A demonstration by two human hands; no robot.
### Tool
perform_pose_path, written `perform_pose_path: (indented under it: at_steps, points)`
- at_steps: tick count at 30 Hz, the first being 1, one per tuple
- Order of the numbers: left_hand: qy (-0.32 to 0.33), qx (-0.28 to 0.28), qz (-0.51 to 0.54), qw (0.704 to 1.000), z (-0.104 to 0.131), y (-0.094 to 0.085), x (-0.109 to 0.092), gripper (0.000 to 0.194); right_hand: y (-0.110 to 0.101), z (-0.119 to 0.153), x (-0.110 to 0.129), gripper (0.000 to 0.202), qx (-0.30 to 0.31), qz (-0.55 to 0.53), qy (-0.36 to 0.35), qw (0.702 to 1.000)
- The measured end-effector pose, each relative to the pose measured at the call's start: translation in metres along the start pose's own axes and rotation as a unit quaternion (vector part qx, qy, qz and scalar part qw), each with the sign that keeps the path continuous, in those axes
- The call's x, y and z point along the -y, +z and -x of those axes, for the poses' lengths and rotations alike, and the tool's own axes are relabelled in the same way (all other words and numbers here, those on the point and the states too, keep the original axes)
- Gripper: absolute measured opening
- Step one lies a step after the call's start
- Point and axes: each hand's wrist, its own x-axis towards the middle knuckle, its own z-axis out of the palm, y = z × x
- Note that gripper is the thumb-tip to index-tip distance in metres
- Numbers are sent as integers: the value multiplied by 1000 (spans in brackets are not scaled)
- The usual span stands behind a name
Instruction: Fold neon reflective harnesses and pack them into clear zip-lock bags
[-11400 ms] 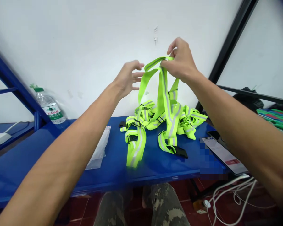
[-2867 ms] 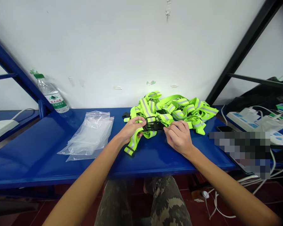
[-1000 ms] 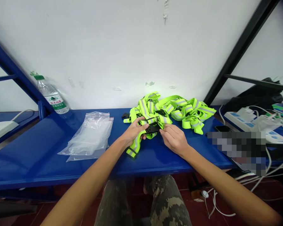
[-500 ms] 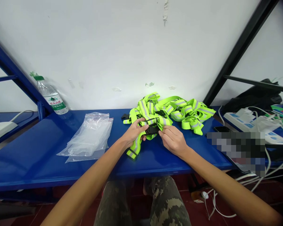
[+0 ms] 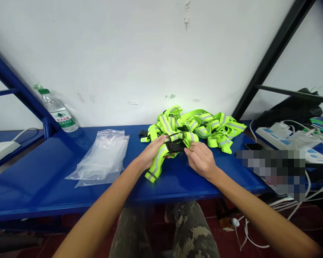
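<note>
The black buckle point(image 5: 174, 146) sits at the near edge of the pile of bright yellow-green straps point(image 5: 196, 127), close to the middle of the blue shelf point(image 5: 43, 179). It is a small dark plastic clip with a strap running out of each side, and each strap has a shiny grey stripe down its middle. The left hand point(image 5: 152, 152) is curled around the strap on 1 side of the clip, and a loose end hangs down from it onto the shelf. The right hand point(image 5: 201, 159) is pinched on the other side, fingers bent tight at the clip. I think the 2 halves are being pushed together, or are only just joined; I cannot tell which, because the fingers hide the seam. The next move, I guess, needs both halves lined up straight and a firm squeeze. A stack of clear plastic bags point(image 5: 102, 157) lies to the left, and a water bottle point(image 5: 57, 113) stands by the wall.
</note>
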Motion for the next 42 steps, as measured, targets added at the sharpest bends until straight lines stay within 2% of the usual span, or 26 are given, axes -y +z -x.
perform_pose_path:
  at_steps: [3, 8, 13, 16, 19, 22, 24, 26, 29, 31, 34, 37, 39, 42]
  points:
    - [-1, -3, 46, 999, -3, -5, 4, 42, 0, 3, -2, 18, -15, -4, 30, 999]
    - [57, 3, -18, 998, -6, -9, 11, 75, 3, 7, -3, 20, -8, -21, 46, 999]
    - [44, -2, -30, 999, -10, -12, 13, 70, 3, 6, -2, 20, -6, -37, 50, 998]
    - [128, -29, -135, 982, -15, -17, 20, 67, 2, 5, 0, 20, -7, -53, 44, 998]
    - [210, -35, -240, 947, -16, -19, 25, 79, 2, 5, 1, 21, -10, -64, 40, 997]
    - [178, 8, -260, 949, -10, -15, 25, 96, 2, 6, 1, 22, -6, -75, 44, 996]
    - [140, 28, -261, 955, -6, -11, 22, 100, 2, 7, 1, 23, -2, -82, 52, 995]
    - [129, 26, -267, 955, -3, -8, 21, 98, 3, 8, 0, 23, -2, -87, 59, 994]
    - [161, 12, -273, 948, -2, -8, 20, 94, 4, 11, -1, 23, -1, -91, 67, 994]
    - [164, 33, -267, 949, -2, -9, 19, 96, 5, 13, -3, 23, 0, -90, 84, 992]
    - [128, 72, -237, 960, -4, -9, 20, 102, 6, 14, -3, 20, -6, -82, 121, 989]
    - [164, 6, -233, 958, -8, -5, 22, 91, 7, 14, -2, 17, 6, -73, 126, 989]
    - [216, -42, -270, 937, -10, -3, 24, 77, 8, 14, 0, 16, 21, -69, 119, 990]
    - [257, -50, -349, 900, -11, -5, 24, 67, 8, 14, 1, 13, 33, -70, 114, 990]
